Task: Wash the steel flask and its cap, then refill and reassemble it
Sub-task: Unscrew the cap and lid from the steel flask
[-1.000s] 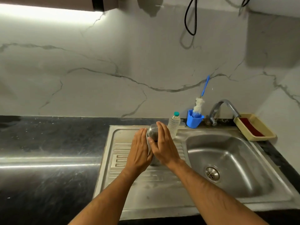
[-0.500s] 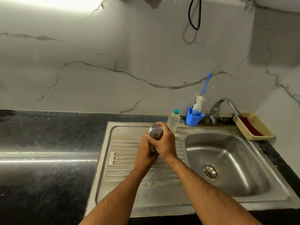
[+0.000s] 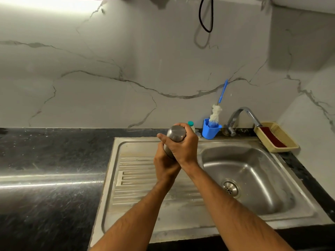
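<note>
Both hands meet on the steel flask, which is held up over the ribbed drainboard of the steel sink, just left of the basin. The right hand has its fingers and thumb curled round the flask's upper part, with the rounded top end showing above them; whether that end is the cap cannot be told. The left hand grips the flask lower down, partly hidden behind the right wrist. The flask leans slightly toward the left. Behind the sink, just past the right hand, the green top of a small clear bottle peeks out. Right of it stands a blue holder with a bottle brush upright in it, then the tap, its spout arching over the basin. At the sink's back right corner lies a yellow tray with a red pad in it. The dark surface stretches away left of the sink.
</note>
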